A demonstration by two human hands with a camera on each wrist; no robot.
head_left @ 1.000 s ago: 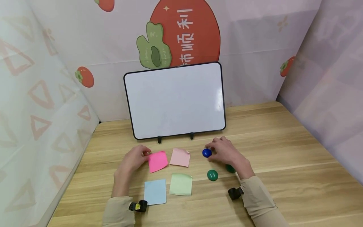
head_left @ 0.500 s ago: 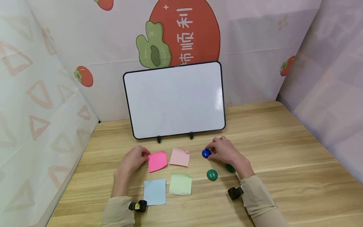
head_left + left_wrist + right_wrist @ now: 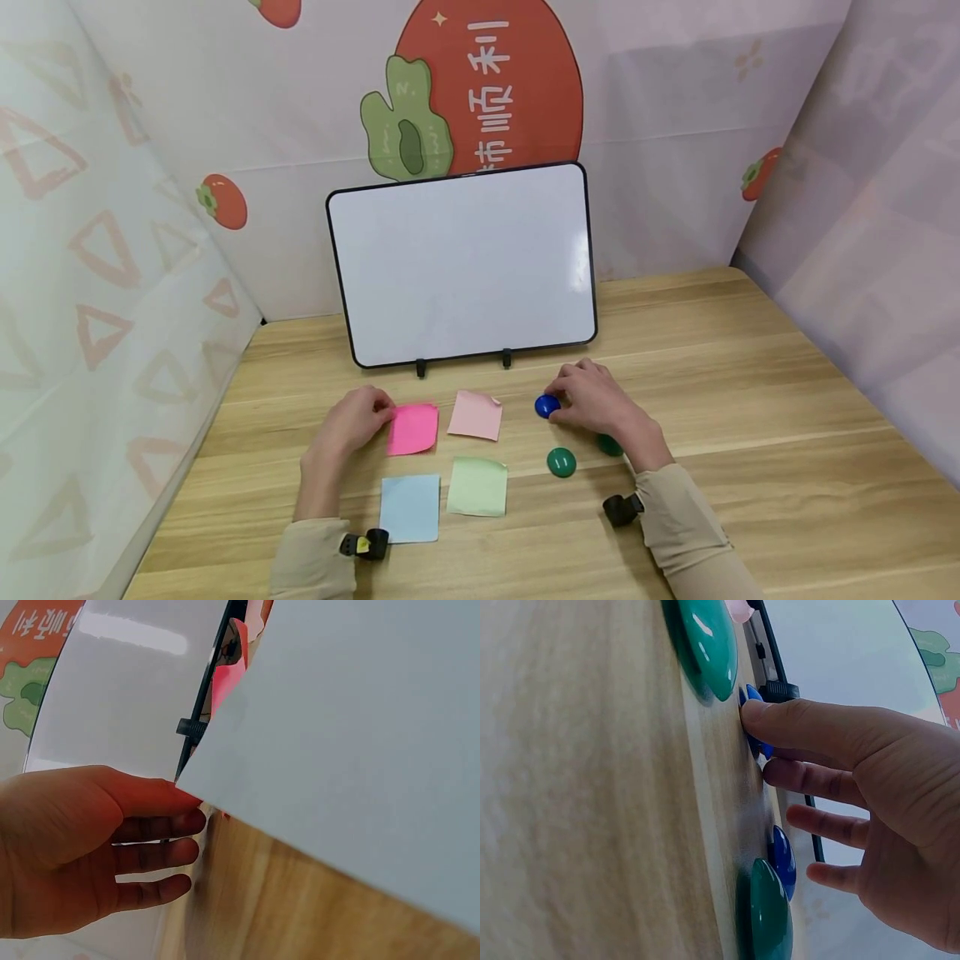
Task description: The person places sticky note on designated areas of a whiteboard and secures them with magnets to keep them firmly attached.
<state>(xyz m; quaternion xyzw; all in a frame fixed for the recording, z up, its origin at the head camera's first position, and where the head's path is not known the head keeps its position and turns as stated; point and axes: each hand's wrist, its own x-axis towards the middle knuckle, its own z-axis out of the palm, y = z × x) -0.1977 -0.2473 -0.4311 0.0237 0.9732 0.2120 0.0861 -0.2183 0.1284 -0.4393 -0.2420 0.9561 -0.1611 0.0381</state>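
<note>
My left hand (image 3: 358, 419) pinches the upper left corner of a hot pink sticky note (image 3: 412, 430) low over the table; in the left wrist view a pale sheet (image 3: 352, 742) close to the camera hides most of that note. On the right, thumb and index finger of my right hand (image 3: 596, 398) grip a round blue magnet (image 3: 547, 407) at the table top. Beneath its other fingers, the right wrist view shows a second blue magnet (image 3: 784, 861). One green magnet (image 3: 561, 462) lies nearer me, and another green magnet (image 3: 609, 445) is partly covered by the right wrist.
A whiteboard (image 3: 465, 267) leans upright at the back of the wooden table (image 3: 750, 400) on two black feet. Pale pink (image 3: 476, 416), light green (image 3: 478, 487) and light blue (image 3: 409, 508) sticky notes lie in front of it. Patterned cloth walls stand behind and at both sides.
The hot pink note has shifted slightly left and turned a little, its corner in the left hand's fingers. The right hand stays at the blue magnet with hardly any movement.
</note>
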